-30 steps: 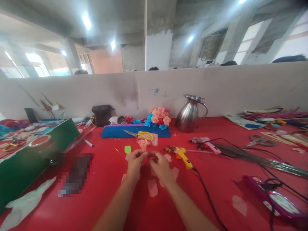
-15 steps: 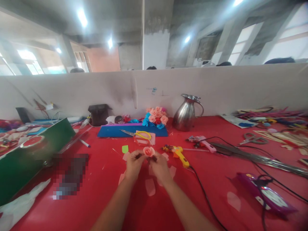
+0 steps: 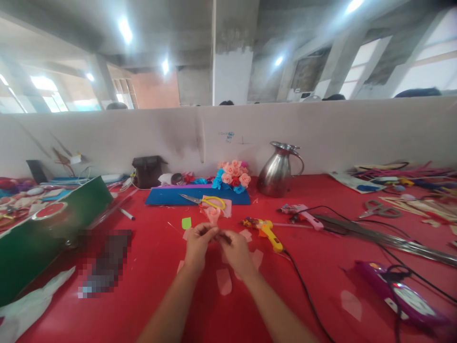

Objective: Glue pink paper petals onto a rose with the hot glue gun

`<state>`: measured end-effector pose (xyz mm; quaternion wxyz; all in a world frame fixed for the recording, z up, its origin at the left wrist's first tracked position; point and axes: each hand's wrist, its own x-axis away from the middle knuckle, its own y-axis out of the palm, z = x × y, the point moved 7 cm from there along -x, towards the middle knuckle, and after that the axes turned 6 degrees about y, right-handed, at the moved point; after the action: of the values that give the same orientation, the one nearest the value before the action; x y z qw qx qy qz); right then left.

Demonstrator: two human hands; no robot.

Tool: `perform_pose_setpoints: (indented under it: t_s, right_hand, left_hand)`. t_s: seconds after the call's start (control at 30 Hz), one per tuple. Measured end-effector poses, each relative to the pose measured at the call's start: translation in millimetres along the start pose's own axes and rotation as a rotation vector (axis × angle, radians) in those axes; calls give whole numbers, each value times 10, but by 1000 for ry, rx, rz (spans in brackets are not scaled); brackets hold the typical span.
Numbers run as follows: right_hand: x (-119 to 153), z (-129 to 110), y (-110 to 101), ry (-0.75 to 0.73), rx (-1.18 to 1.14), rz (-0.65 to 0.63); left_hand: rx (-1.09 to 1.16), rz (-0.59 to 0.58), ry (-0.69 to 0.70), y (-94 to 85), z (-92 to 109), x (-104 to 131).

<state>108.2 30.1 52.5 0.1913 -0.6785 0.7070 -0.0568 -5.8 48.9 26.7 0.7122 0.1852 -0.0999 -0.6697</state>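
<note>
A pink paper flower [image 3: 213, 215] points away from me, its narrow base pinched between the fingertips of my left hand [image 3: 198, 242]. My right hand [image 3: 233, 247] is closed at the same base, its fingertips meeting those of the left. Loose pink petals lie around and under the hands, one petal [image 3: 224, 281] just below them. A green paper piece [image 3: 186, 223] is left of the flower. Yellow-handled scissors [image 3: 214, 202] rest on a blue board [image 3: 166, 196] behind it. To the right lies a yellow glue gun [image 3: 273, 237].
On the red table [image 3: 143, 309], a bunch of paper flowers [image 3: 233, 174] and a steel jug [image 3: 275, 171] stand at the back. A pink glue gun [image 3: 310, 218], grey scissors [image 3: 382, 209] and purple power strip [image 3: 407, 295] lie right. A green board [image 3: 32, 247] stands left.
The flower has tipped from facing up to pointing away, showing its side and base. My fingertips have shifted down to its base and closer together.
</note>
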Motion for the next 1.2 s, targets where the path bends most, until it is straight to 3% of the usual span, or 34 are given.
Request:
perform_pose_setpoints:
  t_s: [0.17,0.43,0.67,0.9,1.03,1.2]
  right_hand:
    - [-6,33,36,-11,-30,-27]
    - [-22,81,80,-13,-82,-59]
    - [-15,55,58,10,-33,-36]
    - [47,-8,87,-40,232,-91]
    - [10,-115,-201,-38,550,-45]
    - [-122,0,-856,100,577,77]
  left_hand:
    - [130,5,-91,-34,-108,-27]
    - [176,34,-181,-27,-112,-8]
    - [146,21,-67,-26,-27,-21]
    - [281,131,-33,-116,31,-55]
    - [344,138,-41,-165,72,-59]
    - [126,53,-13,-129,105,-43]
